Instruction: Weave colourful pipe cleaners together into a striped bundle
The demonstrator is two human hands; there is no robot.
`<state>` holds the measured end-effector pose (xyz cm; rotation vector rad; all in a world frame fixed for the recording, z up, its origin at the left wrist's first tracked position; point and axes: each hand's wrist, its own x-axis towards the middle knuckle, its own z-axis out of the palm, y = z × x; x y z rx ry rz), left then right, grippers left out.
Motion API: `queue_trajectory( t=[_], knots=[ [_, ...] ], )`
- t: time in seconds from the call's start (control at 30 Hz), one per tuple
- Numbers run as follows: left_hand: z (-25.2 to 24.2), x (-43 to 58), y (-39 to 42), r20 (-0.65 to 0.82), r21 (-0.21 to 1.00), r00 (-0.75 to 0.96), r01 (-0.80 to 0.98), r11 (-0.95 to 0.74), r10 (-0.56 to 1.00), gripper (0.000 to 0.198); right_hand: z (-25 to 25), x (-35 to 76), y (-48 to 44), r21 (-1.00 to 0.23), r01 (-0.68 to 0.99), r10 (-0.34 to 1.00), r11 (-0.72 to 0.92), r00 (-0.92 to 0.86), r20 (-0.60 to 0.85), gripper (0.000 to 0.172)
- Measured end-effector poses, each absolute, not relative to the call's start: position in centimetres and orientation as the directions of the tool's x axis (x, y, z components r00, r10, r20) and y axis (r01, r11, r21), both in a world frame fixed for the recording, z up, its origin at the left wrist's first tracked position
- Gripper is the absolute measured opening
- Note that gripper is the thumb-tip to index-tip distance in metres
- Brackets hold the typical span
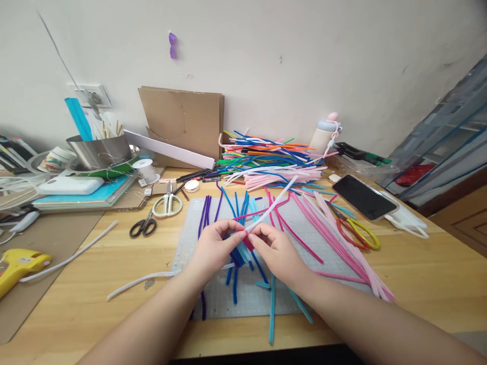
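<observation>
In the middle of the head view, my left hand [217, 247] and my right hand [279, 253] meet with fingertips pinched together. Between them a white pipe cleaner [272, 205] slants up to the right. Just beneath the fingers is a packed patch of purple, blue, light blue and magenta pipe cleaners [240, 255], partly hidden by my hands. Loose blue and teal ends [272, 309] stick out below it. All this is over a grey cutting mat [304, 299]. Dark purple pipe cleaners [204, 215] lie left of my hands, and pink ones [335, 230] lie to the right.
A heap of mixed pipe cleaners [270, 157] lies at the back by cardboard [182, 121]. White scissors [168, 203], black scissors [143, 226] and a yellow glue gun [23, 266] are left. Red-and-yellow-handled pliers [357, 234], a phone [364, 196] and a bottle [323, 134] are right.
</observation>
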<state>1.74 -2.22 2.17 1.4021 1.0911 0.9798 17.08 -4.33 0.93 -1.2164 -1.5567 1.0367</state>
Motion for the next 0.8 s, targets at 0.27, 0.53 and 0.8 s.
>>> queue_trajectory(
  t=[0.27, 0.53, 0.8],
  knots=[
    [2.0, 1.8, -2.2, -0.006, 0.997, 0.261, 0.075, -0.014, 0.965, 0.016, 0.9, 16.6, -4.3, -0.996, 0.048, 0.987, 0.075, -0.145, 0.068, 0.017],
    [2.4, 1.7, -2.3, -0.055, 0.996, 0.309, -0.045, 0.073, 0.949, 0.018, 0.9, 16.6, -4.3, -0.999, -0.035, 0.982, 0.024, -0.186, 0.03, 0.017],
    [2.7, 1.1, -2.2, -0.212, 0.911, 0.404, -0.248, 0.33, 0.89, 0.016, 1.7, 17.8, -3.8, -0.999, -0.039, 0.949, 0.003, -0.316, 0.015, 0.017]
  ],
)
